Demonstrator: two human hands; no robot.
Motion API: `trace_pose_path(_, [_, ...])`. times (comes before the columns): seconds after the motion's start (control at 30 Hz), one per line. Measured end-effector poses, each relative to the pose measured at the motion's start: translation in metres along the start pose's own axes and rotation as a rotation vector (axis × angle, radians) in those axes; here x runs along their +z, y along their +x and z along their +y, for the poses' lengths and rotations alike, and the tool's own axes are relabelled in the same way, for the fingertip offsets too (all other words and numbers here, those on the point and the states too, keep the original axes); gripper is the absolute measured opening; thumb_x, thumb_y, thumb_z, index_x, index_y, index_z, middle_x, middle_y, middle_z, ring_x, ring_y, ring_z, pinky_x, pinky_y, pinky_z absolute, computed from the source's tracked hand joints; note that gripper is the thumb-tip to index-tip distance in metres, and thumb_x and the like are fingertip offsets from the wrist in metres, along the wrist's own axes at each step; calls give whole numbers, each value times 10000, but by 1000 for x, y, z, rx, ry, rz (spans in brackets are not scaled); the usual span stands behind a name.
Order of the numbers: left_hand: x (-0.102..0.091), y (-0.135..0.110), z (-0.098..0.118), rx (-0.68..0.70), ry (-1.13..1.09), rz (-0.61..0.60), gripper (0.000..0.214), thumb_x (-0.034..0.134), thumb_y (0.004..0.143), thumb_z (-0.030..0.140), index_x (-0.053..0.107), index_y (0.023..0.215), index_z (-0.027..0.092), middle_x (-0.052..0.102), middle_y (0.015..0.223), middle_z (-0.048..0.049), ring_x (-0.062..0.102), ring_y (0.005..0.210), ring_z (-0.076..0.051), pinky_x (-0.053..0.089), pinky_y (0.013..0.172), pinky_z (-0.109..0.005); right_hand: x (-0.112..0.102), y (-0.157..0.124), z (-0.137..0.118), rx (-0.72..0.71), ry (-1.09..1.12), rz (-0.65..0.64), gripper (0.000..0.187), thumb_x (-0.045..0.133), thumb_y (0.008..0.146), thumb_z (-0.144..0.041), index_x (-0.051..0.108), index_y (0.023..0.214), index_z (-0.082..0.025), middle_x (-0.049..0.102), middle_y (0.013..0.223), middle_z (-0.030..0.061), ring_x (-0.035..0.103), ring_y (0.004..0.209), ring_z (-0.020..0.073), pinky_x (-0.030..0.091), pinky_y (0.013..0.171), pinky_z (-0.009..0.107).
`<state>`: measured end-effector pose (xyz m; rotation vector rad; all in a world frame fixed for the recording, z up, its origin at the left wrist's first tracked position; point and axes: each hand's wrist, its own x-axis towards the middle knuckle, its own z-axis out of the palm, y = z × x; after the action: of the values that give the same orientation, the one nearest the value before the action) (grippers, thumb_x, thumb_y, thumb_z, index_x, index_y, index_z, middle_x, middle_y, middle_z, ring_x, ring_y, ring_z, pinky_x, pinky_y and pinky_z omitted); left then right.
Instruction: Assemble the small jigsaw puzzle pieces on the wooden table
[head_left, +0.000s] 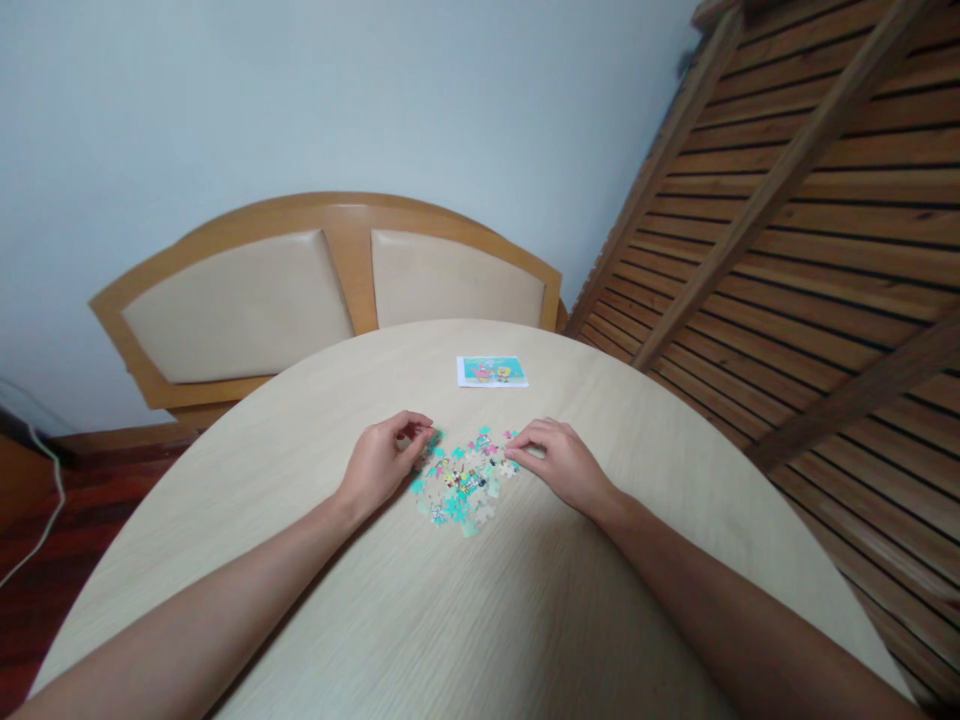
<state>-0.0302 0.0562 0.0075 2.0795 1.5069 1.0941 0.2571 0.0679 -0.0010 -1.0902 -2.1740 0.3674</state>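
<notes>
A small heap of loose jigsaw pieces (463,482), mostly teal with some pink and yellow, lies in the middle of a round pale wooden table (480,620). My left hand (384,458) rests at the heap's left edge, fingers curled and pinched on a teal piece (433,437). At the heap's right edge my right hand (559,460) has its fingertips pressed together on a pale piece (509,467). Both forearms lie across the table.
A small picture card (492,371) with cartoon figures lies farther back on the table. Behind the table a wooden headboard with beige pads (330,285) leans on the wall. A slatted wooden frame (795,230) stands at the right. A white cable (41,500) hangs at the left.
</notes>
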Motion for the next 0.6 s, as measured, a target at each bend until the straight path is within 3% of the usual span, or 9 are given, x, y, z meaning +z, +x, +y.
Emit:
trace_pose_path(0.2, [-16, -5, 4, 40, 211, -117, 182, 556, 923, 324, 689, 962, 206, 757, 915, -50, 687, 790, -210, 486, 694, -303, 1, -2, -1, -61, -59, -40, 136, 673, 933, -333, 760, 879, -242, 752, 895, 41, 659, 905, 210, 460, 839, 364])
trace_pose_path(0.43, [-22, -7, -4, 20, 298, -167, 156, 563, 895, 266, 699, 954, 217, 767, 911, -49, 713, 786, -216, 473, 653, -285, 0, -5, -9, -109, -70, -72, 127, 792, 808, -321, 741, 894, -241, 717, 998, 59, 635, 1034, 247, 423, 915, 410])
trace_pose_path(0.6, [-22, -9, -4, 13, 401, -162, 157, 571, 902, 274, 714, 953, 233, 763, 919, -62, 699, 799, -242, 466, 635, -299, 0, -5, -8, -126, -38, -85, 109, 783, 824, -308, 727, 888, -239, 736, 974, 46, 634, 1042, 243, 404, 921, 400])
